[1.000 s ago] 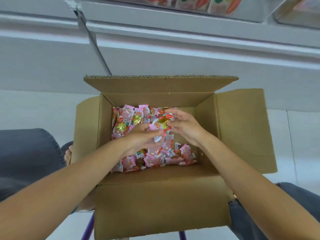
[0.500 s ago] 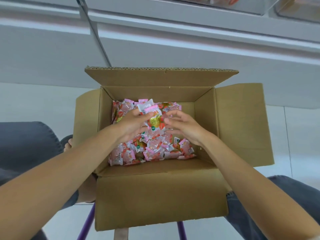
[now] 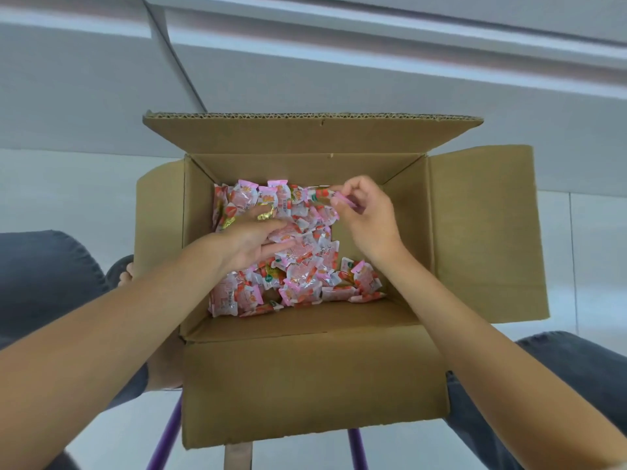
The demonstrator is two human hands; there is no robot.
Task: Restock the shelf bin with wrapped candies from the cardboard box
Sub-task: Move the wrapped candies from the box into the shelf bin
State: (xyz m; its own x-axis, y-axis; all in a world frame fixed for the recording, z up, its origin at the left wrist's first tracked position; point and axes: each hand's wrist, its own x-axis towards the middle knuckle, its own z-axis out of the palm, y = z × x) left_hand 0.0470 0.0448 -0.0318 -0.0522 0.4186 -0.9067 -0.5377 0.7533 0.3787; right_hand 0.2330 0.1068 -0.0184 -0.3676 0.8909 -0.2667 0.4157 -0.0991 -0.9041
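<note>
Both in the cardboard box (image 3: pixel 315 378): right hand (image 3: pixel 368 218) pinches a pink wrapped candy (image 3: pixel 343 199), far side; left hand (image 3: pixel 249 240) lies among the candies (image 3: pixel 298 276), grip unclear.

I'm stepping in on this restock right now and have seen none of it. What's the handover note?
Left hand: lies on the pile of wrapped candies inside the cardboard box, fingers stretched out.
Right hand: over the far right of the pile, pinches one pink wrapped candy.
Shelf bin: out of view, so its fill level is unknown.
Done: box open, flaps folded out; picking under way.
Left: carry candies to the bin; many lie in the box.
</note>
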